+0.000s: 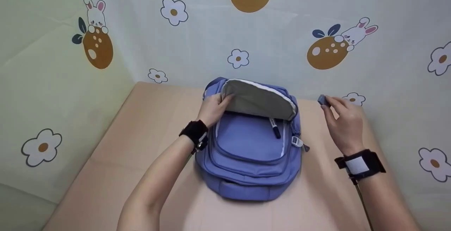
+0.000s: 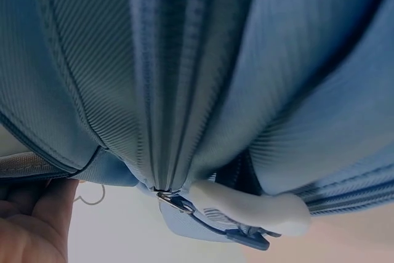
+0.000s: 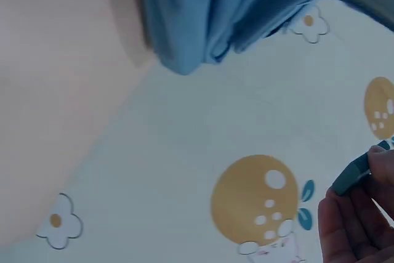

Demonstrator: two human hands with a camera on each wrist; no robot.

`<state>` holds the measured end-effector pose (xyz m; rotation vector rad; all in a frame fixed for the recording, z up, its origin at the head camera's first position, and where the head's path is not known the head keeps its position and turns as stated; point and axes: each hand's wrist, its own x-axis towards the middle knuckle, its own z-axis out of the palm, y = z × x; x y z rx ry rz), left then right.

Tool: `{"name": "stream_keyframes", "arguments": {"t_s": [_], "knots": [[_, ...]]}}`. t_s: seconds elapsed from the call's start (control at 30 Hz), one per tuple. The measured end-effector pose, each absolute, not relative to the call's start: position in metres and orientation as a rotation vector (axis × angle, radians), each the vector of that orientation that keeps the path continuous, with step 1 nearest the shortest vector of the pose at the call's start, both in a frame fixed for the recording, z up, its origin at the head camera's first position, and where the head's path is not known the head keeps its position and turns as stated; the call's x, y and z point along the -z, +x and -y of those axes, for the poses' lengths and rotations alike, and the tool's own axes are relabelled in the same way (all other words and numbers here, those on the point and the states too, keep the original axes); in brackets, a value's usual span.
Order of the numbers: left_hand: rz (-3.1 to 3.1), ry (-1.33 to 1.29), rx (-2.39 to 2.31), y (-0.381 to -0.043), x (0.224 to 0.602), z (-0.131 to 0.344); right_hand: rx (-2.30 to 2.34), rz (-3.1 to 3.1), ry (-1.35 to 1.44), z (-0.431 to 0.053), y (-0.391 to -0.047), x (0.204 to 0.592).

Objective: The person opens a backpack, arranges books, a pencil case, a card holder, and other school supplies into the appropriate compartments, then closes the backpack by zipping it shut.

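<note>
A blue backpack lies on the table with its front pocket unzipped. My left hand grips the left edge of the pocket's grey-lined flap and holds it raised. In the left wrist view, the fingers lie at the flap's edge, partly hidden by the bag. To the right of the bag, my right hand is in the air, pinching a small blue-grey block between thumb and fingertips. That block shows as a narrow bar in the right wrist view. A black-and-white marker pokes out from under the flap.
A white buckle-like piece hangs at the bag's right side. The left wrist view shows a zipper pull beside a white loop. Behind the peach table stands a pale wall covering printed with rabbits and flowers.
</note>
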<state>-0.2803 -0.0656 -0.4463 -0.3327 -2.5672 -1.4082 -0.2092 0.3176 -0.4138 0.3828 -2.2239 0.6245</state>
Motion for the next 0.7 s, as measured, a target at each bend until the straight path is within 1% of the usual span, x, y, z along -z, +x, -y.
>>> {"name": "stream_keyframes", "arguments": {"t_s": [0.2, 0.37, 0.47, 0.53, 0.6, 0.7], "knots": [[2.57, -0.321, 1.398, -0.28, 0.445, 0.065, -0.681, 2.088, 0.519, -0.283, -0.187, 0.383], [2.57, -0.324, 1.398, -0.28, 0.444, 0.066, -0.666, 2.044, 0.815, -0.245, -0.175, 0.374], [2.57, -0.332, 1.392, -0.281, 0.444, 0.066, -0.573, 2.111, 1.049, -0.225, -0.176, 0.382], [2.569, -0.335, 1.389, -0.281, 0.444, 0.066, -0.501, 2.209, 1.146, -0.215, -0.18, 0.392], [2.571, -0.331, 1.382, -0.28, 0.445, 0.066, -0.449, 2.306, 1.175, -0.207, -0.187, 0.404], [2.575, -0.324, 1.372, -0.28, 0.445, 0.066, -0.409, 2.422, 1.135, -0.198, -0.2, 0.419]]}}
